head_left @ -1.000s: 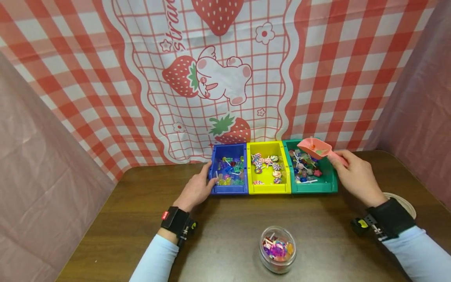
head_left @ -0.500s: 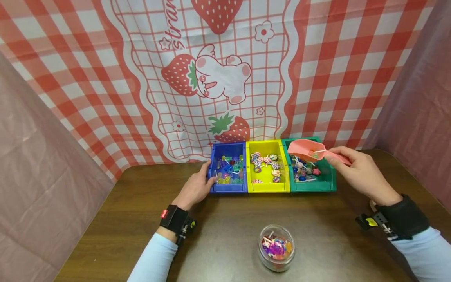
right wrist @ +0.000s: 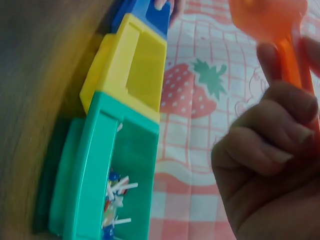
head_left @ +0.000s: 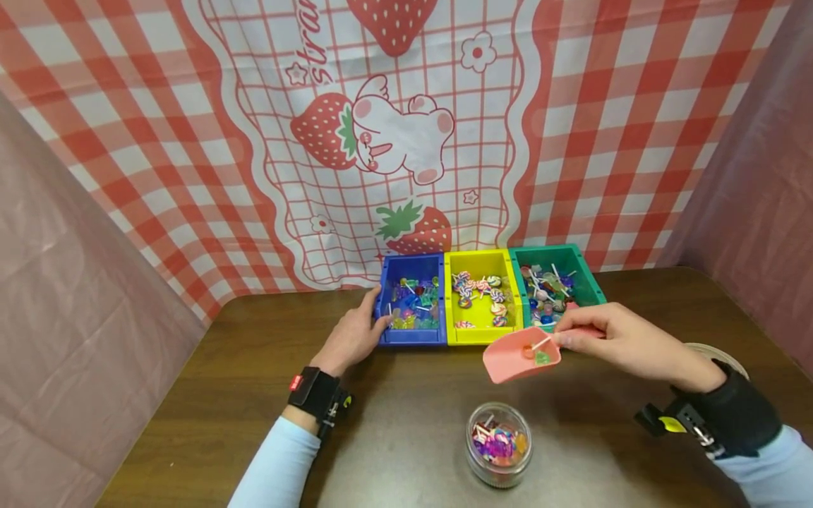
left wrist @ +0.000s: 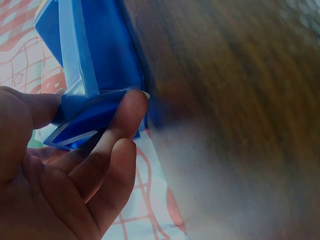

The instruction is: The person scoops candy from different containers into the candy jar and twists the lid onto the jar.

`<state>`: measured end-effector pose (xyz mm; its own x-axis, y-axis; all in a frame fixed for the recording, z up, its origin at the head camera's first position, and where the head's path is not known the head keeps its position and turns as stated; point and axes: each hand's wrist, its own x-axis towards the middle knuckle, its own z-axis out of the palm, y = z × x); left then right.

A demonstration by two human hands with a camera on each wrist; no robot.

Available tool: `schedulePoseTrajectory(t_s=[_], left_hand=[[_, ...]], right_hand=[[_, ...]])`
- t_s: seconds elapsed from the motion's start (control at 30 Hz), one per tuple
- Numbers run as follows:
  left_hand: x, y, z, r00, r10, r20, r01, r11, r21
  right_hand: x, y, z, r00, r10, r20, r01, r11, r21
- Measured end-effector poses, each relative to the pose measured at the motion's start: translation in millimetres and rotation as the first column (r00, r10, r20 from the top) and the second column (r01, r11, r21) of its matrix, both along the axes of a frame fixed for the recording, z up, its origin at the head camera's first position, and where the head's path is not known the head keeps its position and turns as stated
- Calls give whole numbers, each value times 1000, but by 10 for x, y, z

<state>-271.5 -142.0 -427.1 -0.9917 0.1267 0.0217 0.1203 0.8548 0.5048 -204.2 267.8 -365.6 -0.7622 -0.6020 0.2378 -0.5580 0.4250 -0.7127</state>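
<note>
My right hand (head_left: 629, 343) grips the handle of a pink scoop (head_left: 508, 355), held in the air in front of the yellow bin (head_left: 484, 338). In the scoop lie a small orange lollipop (head_left: 528, 351) and a green candy-like piece (head_left: 542, 358). At the left, my left hand (head_left: 351, 339) holds the side wall of the blue bin (head_left: 413, 337); the left wrist view shows thumb and fingers (left wrist: 131, 112) about its corner. Below the scoop, apart from it, stands a clear round jar (head_left: 500, 476) with colourful pieces inside. The green bin (head_left: 587, 275) is partly hidden by my right hand.
Three bins stand side by side against a strawberry-print cloth (head_left: 413, 141) at the back of the wooden table (head_left: 254, 395). Each holds small candies or lollipops. A pale round disc or lid (head_left: 720, 356) lies partly behind my right wrist.
My right hand has brought the loaded scoop from above the green bin toward the front and left, nearer the jar. The left hand stays at the blue bin.
</note>
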Motion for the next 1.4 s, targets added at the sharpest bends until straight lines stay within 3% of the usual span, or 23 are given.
schedulePoseTrajectory(t_s=[0.17, 0.37, 0.57, 1.1, 1.4], left_hand=[[-14, -4, -13, 1000, -10, -23, 10, 1000, -17], [-17, -7, -17, 1000, -7, -19, 7, 1000, -17], [-13, -11, -5, 999, -15, -33, 14, 1000, -25], [-11, -13, -21, 1000, -4, -8, 3, 1000, -14], [-16, -7, -16, 1000, 3, 7, -3, 1000, -10]], right_hand=[[41, -64, -12, 979, 172, 109, -174, 985, 11], [39, -100, -45, 964, 252, 85, -259, 963, 72], [69, -109, -30, 967, 251, 49, -255, 959, 126], [210, -143, 102, 963, 255, -84, -243, 961, 132], [219, -132, 115, 960, 263, -94, -250, 960, 129]])
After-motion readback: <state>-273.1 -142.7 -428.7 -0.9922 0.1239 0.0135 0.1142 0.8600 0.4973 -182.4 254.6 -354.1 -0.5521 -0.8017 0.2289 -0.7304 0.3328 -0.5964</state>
